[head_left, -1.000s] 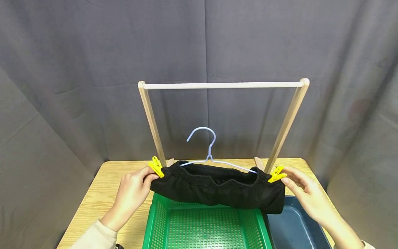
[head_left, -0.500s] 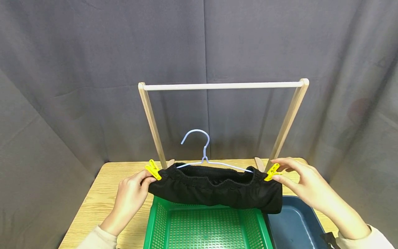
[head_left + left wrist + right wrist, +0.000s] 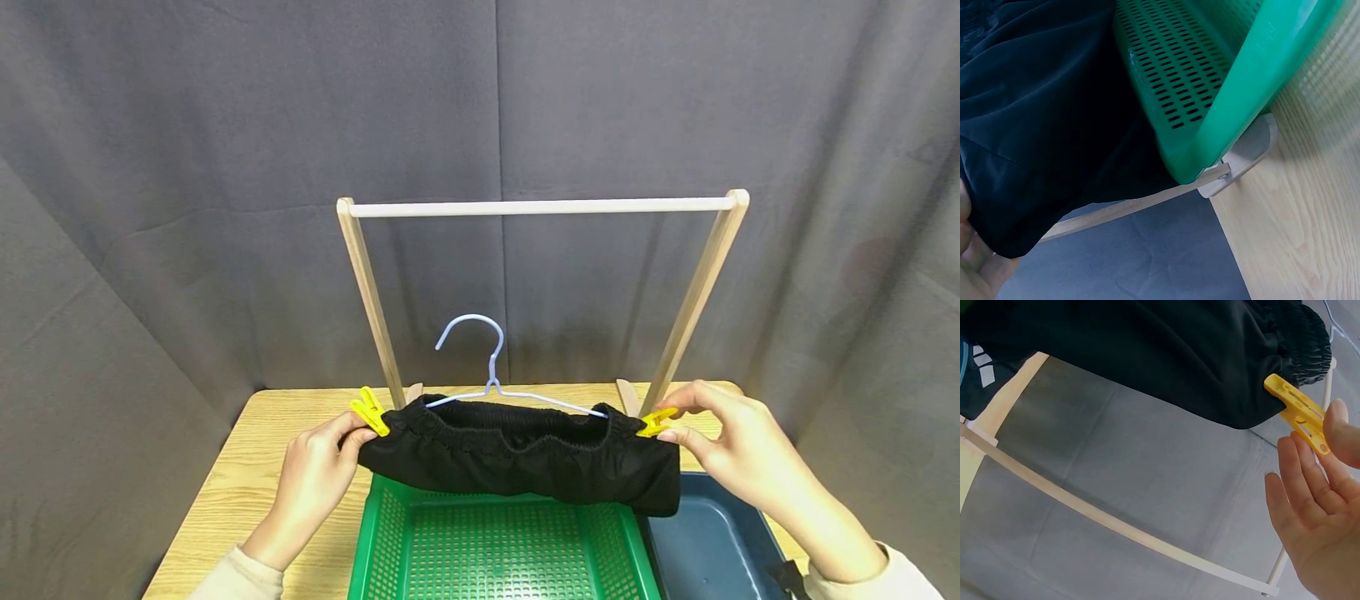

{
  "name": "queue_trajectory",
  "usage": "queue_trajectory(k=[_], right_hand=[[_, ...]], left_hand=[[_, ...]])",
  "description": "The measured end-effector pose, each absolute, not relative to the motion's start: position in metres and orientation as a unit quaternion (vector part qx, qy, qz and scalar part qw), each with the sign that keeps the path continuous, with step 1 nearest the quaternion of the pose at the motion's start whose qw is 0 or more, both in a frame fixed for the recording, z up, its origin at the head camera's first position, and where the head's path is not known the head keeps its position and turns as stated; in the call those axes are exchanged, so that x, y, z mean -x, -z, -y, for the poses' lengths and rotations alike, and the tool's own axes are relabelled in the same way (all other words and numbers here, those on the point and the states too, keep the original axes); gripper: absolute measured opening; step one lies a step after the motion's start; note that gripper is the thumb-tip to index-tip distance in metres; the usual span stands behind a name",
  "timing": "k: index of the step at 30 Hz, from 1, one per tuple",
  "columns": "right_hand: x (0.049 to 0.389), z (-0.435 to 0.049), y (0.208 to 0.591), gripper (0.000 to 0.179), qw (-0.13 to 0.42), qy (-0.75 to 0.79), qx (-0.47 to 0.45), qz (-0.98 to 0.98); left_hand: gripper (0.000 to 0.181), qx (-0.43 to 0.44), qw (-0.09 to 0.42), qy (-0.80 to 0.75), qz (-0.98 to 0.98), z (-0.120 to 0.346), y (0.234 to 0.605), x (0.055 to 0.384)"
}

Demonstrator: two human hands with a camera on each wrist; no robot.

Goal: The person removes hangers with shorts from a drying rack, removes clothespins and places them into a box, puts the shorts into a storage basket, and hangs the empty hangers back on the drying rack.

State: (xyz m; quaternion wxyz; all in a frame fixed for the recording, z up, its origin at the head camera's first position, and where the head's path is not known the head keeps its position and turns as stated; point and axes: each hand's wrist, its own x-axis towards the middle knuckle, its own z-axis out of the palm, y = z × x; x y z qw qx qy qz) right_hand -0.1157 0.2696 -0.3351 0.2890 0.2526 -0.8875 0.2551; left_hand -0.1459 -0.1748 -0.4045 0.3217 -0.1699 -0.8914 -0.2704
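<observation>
Black shorts (image 3: 517, 467) with an elastic waistband hang stretched across the green basket's far end. A pale lilac hanger (image 3: 492, 367) sits inside the waistband, its hook upright. My left hand (image 3: 318, 467) pinches the left edge of the shorts, beside a yellow clothespin (image 3: 370, 412) clipped there. My right hand (image 3: 738, 442) pinches the tail of a second yellow clothespin (image 3: 1300, 415) between thumb and fingers, and that clothespin's tip bites the right end of the waistband. In the left wrist view, fingertips (image 3: 975, 253) show at the cloth's corner; the rest of that hand is cut off.
Behind the shorts rises a wooden rack with a white bar (image 3: 540, 207). The green perforated basket (image 3: 362, 542) stands on the wood table (image 3: 210, 517), with a dark blue tray (image 3: 708, 533) to its right. Grey curtains (image 3: 225, 167) surround the table.
The shorts and hanger have shifted slightly left. My right hand has moved in from the right onto the right clothespin, which has turned flatter. The left hand keeps its hold.
</observation>
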Motion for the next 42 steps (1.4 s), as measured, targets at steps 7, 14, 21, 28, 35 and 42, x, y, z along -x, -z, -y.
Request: queue_trajectory(k=[7,14,21,28,35,42], right_hand=[[0.114,-0.270,0.334,0.041,0.298,-0.262,-0.246,0.884],[0.113,-0.273,0.332,0.042,0.302,-0.270,-0.238,0.883],[0.114,-0.284,0.336,0.042,0.296,-0.250,-0.210,0.898],[0.113,-0.298,0.342,0.042,0.282,-0.242,-0.175,0.911],[0.111,-0.310,0.348,0.042,0.255,-0.250,-0.148,0.922],[0.112,-0.322,0.358,0.043,0.242,-0.240,-0.150,0.928]], left_hand=[[0.018,0.169,0.323,0.271,0.891,0.175,0.405,0.146],[0.018,0.173,0.319,0.254,0.897,0.175,0.407,0.146],[0.015,0.164,0.309,0.255,0.902,0.174,0.408,0.145],[0.015,0.154,0.298,0.261,0.905,0.175,0.409,0.146],[0.014,0.149,0.296,0.264,0.906,0.176,0.411,0.146],[0.015,0.153,0.304,0.263,0.903,0.176,0.411,0.146]])
